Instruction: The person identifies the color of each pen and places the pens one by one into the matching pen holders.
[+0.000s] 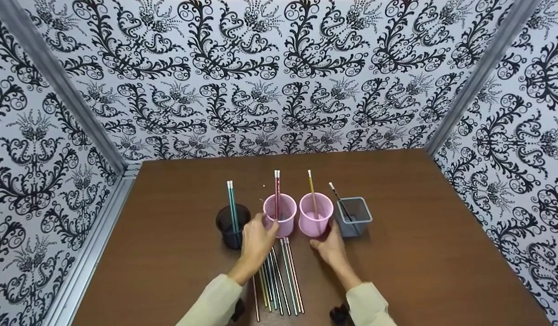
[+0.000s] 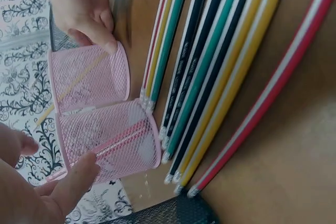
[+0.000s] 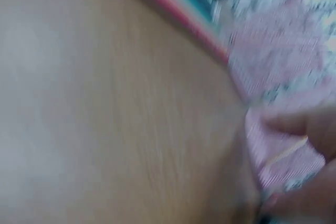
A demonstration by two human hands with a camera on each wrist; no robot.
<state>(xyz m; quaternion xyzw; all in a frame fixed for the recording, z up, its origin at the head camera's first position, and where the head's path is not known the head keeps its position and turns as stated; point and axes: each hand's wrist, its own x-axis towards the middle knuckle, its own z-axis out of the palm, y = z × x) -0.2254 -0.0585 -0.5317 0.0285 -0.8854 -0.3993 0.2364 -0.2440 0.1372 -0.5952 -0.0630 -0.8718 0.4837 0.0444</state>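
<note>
Two pink mesh pencil cups stand side by side on the brown table. My right hand (image 1: 331, 246) grips the right pink cup (image 1: 311, 226) low on its near right side, thumb across the front; one yellow pencil (image 1: 312, 185) leans in it. At the left pink cup (image 1: 286, 228), which holds red pencils (image 1: 277, 190), my left hand (image 1: 257, 237) has its fingertips right at the rim. In the left wrist view the left thumb (image 2: 79, 182) overlaps that cup, spread apart from the finger. Loose striped pencils (image 2: 210, 77) lie in front of the cups.
Left of the pink cups stands a black mesh cup (image 1: 225, 222) with teal pencils (image 1: 232, 201). To the right is a square grey mesh holder (image 1: 362, 219) with one dark pencil (image 1: 340, 199) leaning out. Patterned walls (image 1: 260, 90) enclose the table (image 1: 179, 194) behind and at both sides.
</note>
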